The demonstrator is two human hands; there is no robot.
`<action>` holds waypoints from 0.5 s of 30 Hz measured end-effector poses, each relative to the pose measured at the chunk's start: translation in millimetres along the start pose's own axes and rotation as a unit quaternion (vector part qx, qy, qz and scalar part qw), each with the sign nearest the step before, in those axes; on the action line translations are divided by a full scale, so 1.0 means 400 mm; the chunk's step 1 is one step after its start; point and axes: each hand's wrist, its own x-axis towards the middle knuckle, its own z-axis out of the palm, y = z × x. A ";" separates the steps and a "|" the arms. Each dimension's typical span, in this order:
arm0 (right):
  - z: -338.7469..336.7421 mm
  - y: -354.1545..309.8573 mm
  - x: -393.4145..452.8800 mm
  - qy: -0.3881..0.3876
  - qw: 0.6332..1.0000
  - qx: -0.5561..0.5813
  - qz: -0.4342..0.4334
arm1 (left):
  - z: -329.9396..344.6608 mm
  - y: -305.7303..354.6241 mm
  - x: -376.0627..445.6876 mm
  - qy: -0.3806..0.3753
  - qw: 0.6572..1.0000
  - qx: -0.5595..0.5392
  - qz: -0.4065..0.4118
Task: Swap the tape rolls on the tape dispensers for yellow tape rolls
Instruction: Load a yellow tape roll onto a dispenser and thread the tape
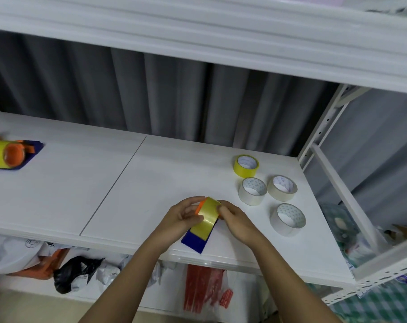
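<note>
Both hands [186, 214] [235, 221] grip the yellow tape roll [208, 212] between them.

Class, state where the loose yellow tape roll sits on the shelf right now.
The loose yellow tape roll lies flat on the right part of the white shelf, farthest back in the group, just behind two white tape rolls.

Your tabletop [58, 194] looks like smooth, matt white laminate with a faint grain. The yellow tape roll [207, 214] between your hands is glossy and translucent, sitting on an orange plastic hub over a blue tape dispenser [194, 243] of matt, hard-looking plastic. The loose yellow roll [246, 165] shines like film, with a printed paper core. 2 clear rolls [252, 191] look milky and slick; the beige roll [282, 188] is duller. The rack upright [323, 127] is white painted metal, perforated. The grey curtain [174, 96] behind is soft, matt cloth.
</note>
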 end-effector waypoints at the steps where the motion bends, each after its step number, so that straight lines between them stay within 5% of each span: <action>1: 0.003 0.002 0.003 0.010 1.000 0.009 0.010 | -0.001 -0.003 -0.002 -0.003 1.000 0.003 0.004; 6: 0.021 -0.014 -0.009 0.183 0.966 -0.117 -0.143 | 0.002 -0.017 -0.001 0.042 0.999 0.021 0.016; 15: 0.042 -0.041 -0.056 0.152 0.920 -0.323 -0.164 | 0.025 -0.023 0.018 0.076 0.996 0.028 0.036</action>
